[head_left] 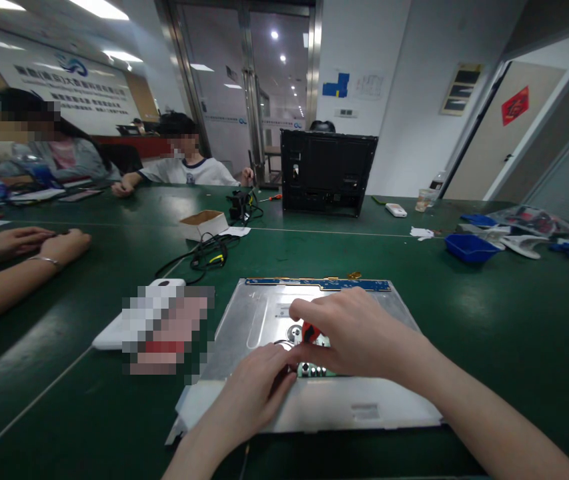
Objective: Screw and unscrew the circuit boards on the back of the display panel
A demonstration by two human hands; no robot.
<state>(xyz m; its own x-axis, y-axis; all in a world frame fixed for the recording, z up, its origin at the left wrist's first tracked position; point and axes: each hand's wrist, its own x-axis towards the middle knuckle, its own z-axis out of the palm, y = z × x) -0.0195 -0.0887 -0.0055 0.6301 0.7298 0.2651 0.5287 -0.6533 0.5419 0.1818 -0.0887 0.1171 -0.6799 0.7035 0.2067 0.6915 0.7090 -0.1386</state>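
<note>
My right hand grips a screwdriver with a red and black handle, held upright over a green circuit board. My left hand is at the board's left edge, close to the screwdriver's lower end. Its thumb and fingers are closed together, and whatever they may hold is hidden. The board sits in the middle of a flat metal display panel, which lies on the table. Along the panel's far edge runs a narrow blue circuit strip. The screwdriver tip is covered by my fingers.
On the green table stand a black monitor housing, a small open box, black cables and a blue tray. A white device lies left of the panel. Another person's hands rest at the left; more people sit beyond.
</note>
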